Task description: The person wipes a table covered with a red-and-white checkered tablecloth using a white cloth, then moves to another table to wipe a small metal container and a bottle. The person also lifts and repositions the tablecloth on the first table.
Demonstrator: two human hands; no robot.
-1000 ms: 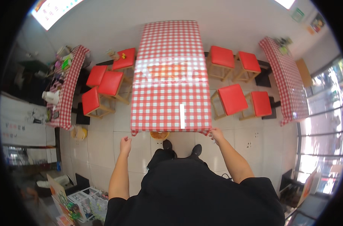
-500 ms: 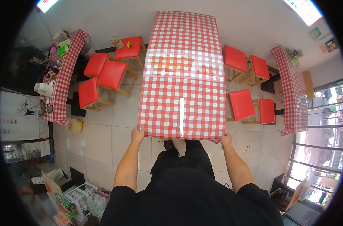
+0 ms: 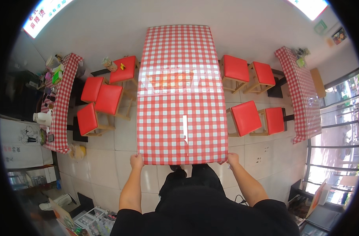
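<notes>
My left hand [image 3: 136, 160] is closed on the near left corner of a long table [image 3: 181, 106] covered in red-and-white checked cloth. My right hand [image 3: 232, 160] grips the near right corner, with something small and white below its fingers, too small to make out. The long table stands straight in front of my body, its glossy top showing bright reflections. Below the near edge, my dark trousers [image 3: 199, 175] and shoes show partly.
Red-topped stools [image 3: 245, 118] stand on both sides. A cluttered checked side table [image 3: 61, 104] is at left, another [image 3: 299, 90] at right. One stool [image 3: 126, 69] holds a container and yellow object. A yellow bucket [image 3: 78, 151] is on the tiled floor at left.
My left hand has come from beside the table onto its corner. The long table's near edge has moved toward my body, lower in view, with both hands on it. The view has also shifted.
</notes>
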